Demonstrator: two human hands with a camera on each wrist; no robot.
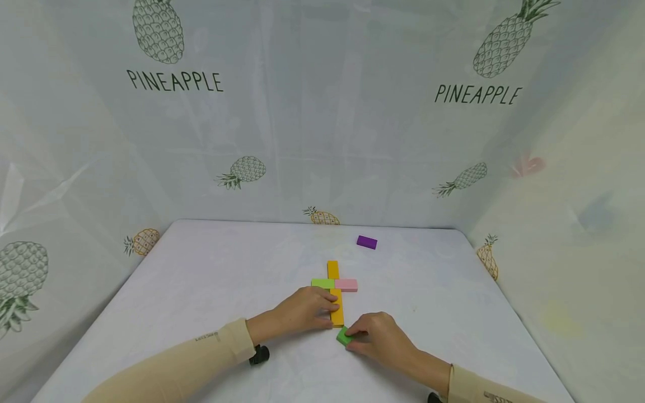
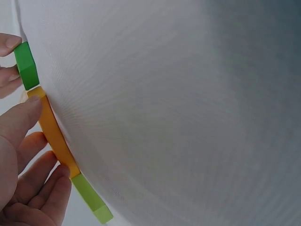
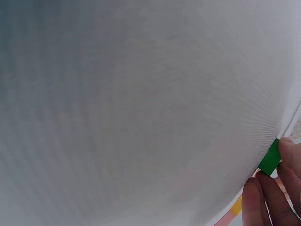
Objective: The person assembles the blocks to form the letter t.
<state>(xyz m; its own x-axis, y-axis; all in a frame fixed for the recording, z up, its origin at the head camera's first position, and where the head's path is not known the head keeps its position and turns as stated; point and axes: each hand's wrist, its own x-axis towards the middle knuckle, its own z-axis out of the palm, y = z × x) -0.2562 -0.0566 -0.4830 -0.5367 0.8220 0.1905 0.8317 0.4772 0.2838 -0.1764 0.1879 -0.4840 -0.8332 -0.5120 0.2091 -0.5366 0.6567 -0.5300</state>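
My right hand [image 1: 384, 341] pinches a dark green block [image 1: 345, 336] between thumb and fingertips, its far end close to the near end of an orange block [image 1: 336, 313]. Beside that orange block, my left hand [image 1: 301, 309] holds it with the thumb at the near end and bent fingers along its length. Beyond it, a light green block [image 1: 322, 283] and a pink block [image 1: 346, 285] lie end to end crosswise. A second orange block [image 1: 333, 269] extends away behind them. In the right wrist view, the dark green block [image 3: 270, 158] shows between the fingers.
A purple block [image 1: 367, 242] lies apart toward the back of the white-covered table [image 1: 242, 252]. A pineapple-printed curtain [image 1: 322, 123] hangs behind and along both sides. Dark wrist bands show at the sleeve ends.
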